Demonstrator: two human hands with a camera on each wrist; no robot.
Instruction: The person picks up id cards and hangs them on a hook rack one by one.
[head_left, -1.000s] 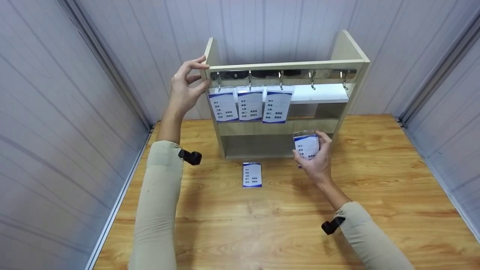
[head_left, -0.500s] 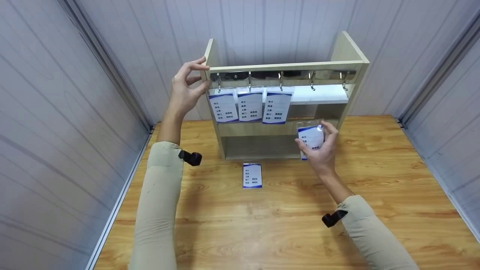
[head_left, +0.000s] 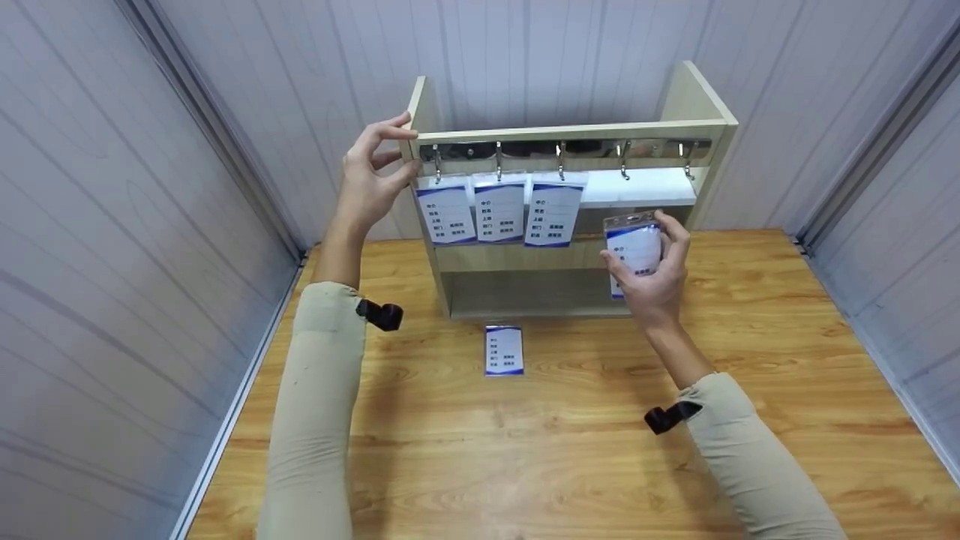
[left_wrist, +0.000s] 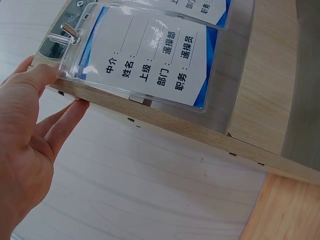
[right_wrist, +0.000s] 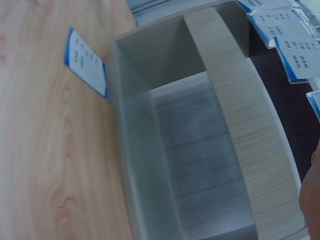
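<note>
The right hand (head_left: 651, 279) pinched a badge holder (head_left: 634, 246) upright, its long axis running top to bottom, thumb on one edge and fingers curled round the other. The badge sat in front of the wooden rack (head_left: 697, 97), just below and slightly right of the fourth hook (head_left: 624, 161), which hung bare; the fifth hook (head_left: 688, 160) was bare too. That free hook lay up and a little left of the grip. The left hand (head_left: 371, 176) clasped the rack's upper left corner, fingers over the top rail, well apart from the badge. Three hung badges (head_left: 500, 210) filled the hooks to the left; one spare badge (head_left: 504, 349) lay flat on the tabletop (head_left: 750, 360).
</note>
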